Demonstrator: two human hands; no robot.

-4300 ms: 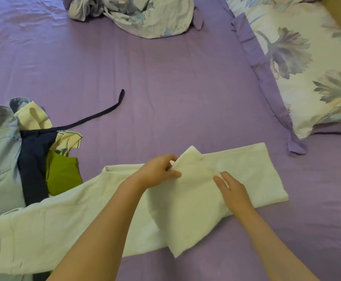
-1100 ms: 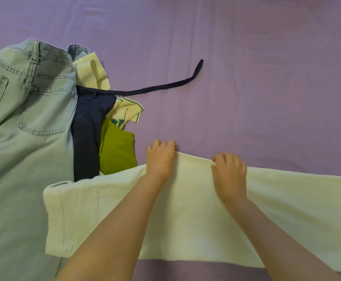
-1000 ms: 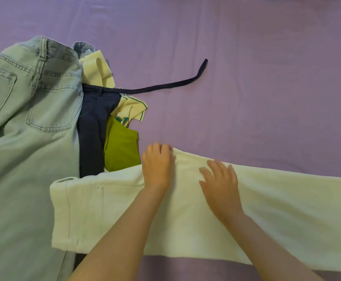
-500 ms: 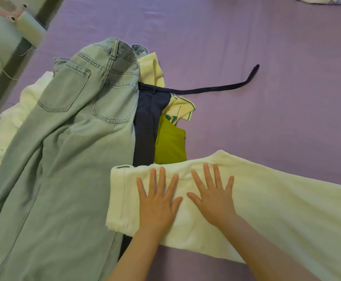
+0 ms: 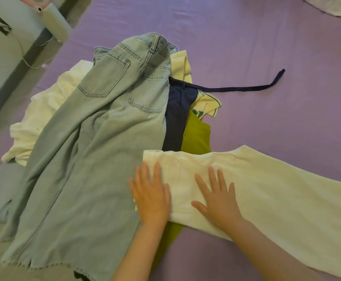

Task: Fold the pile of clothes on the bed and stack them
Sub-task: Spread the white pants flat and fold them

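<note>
Trousers [image 5: 267,191] flat under both hands on the bed [image 5: 267,47].
Left hand [image 5: 151,197] presses their near end, fingers straight; right hand [image 5: 218,199], fingers spread, lies beside it; jeans [image 5: 96,149] left.

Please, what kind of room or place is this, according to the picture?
Most likely a bedroom at home. The clothes lie on a purple bed sheet, with floral bedding at the far corner. A loose pile with light blue jeans waits beside the cream trousers being flattened.
</note>
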